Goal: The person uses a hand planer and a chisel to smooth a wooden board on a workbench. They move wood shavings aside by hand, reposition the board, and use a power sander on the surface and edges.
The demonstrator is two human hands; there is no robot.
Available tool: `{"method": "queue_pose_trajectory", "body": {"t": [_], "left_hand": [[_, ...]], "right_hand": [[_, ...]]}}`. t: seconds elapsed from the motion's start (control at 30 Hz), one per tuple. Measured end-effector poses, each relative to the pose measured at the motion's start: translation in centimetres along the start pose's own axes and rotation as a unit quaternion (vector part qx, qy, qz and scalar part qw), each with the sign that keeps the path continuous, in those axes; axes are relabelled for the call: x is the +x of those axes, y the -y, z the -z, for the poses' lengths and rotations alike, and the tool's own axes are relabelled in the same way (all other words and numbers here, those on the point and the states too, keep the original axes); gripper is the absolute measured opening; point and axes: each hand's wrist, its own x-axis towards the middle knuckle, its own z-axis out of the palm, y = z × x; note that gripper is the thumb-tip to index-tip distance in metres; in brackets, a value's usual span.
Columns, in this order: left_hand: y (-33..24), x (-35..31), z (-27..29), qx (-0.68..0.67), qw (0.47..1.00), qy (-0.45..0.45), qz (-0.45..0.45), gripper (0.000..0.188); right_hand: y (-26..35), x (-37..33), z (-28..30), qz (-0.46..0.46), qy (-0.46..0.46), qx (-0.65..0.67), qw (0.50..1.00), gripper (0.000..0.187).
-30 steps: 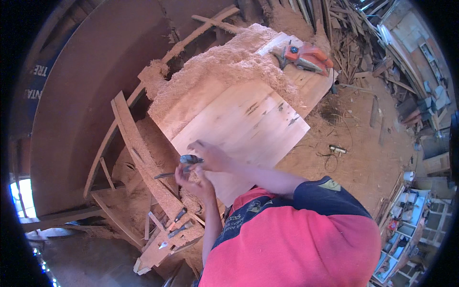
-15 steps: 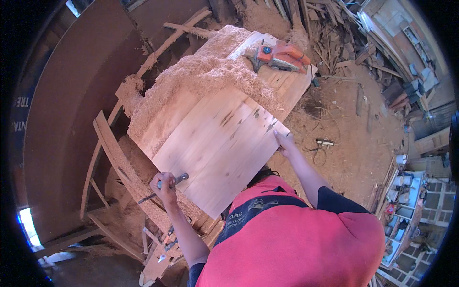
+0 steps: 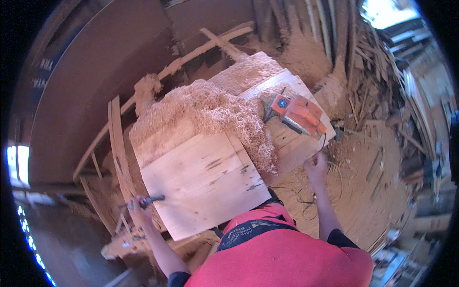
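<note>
My left hand (image 3: 138, 208) is closed round a slim dark hand tool (image 3: 155, 199) with a rounded end, whose tip reaches over the left edge of a pale wooden panel (image 3: 201, 191). The tool's exact kind is hard to make out. The panel lies tilted in front of my body, dark knots and cracks showing in its face and shavings over its far part. Off the panel, my right hand (image 3: 316, 170) is slightly blurred, with thumb and fingers apart. It is just below an orange electric planer (image 3: 301, 115), which rests on more boards (image 3: 291, 153) with its cord hanging near my fingers.
A thick heap of wood shavings (image 3: 205, 105) covers the far side of the work surface. Timber strips (image 3: 117, 138) stand on the left by a large brown sheet (image 3: 100, 62). Scrap wood (image 3: 373, 62) is piled at the far right, and cables (image 3: 306, 196) lie on the dusty floor.
My right hand has left the panel's right edge and moved to beside the planer. My left hand still grips the tool. The view has shifted, with the panel lower in it.
</note>
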Motion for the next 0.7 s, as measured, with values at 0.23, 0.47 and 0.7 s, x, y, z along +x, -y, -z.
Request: {"method": "queue_pose_trajectory", "body": {"t": [0.23,0.47,0.7], "left_hand": [[0.8,0.3,-12.0,0.230,0.818,-0.516,-0.112,0.028],[1.0,-1.4,-6.8,-0.072,0.984,-0.161,-0.008,0.034],[2.6,-12.8,-7.5,0.457,0.843,-0.237,-0.159,0.076]], "right_hand": [[1.1,14.7,3.8,0.223,0.091,-0.056,0.969,0.062],[2.7,20.4,2.0,0.222,0.288,-0.022,0.931,0.044],[2.0,21.0,1.5,0.049,0.331,0.101,0.937,0.032]]}}
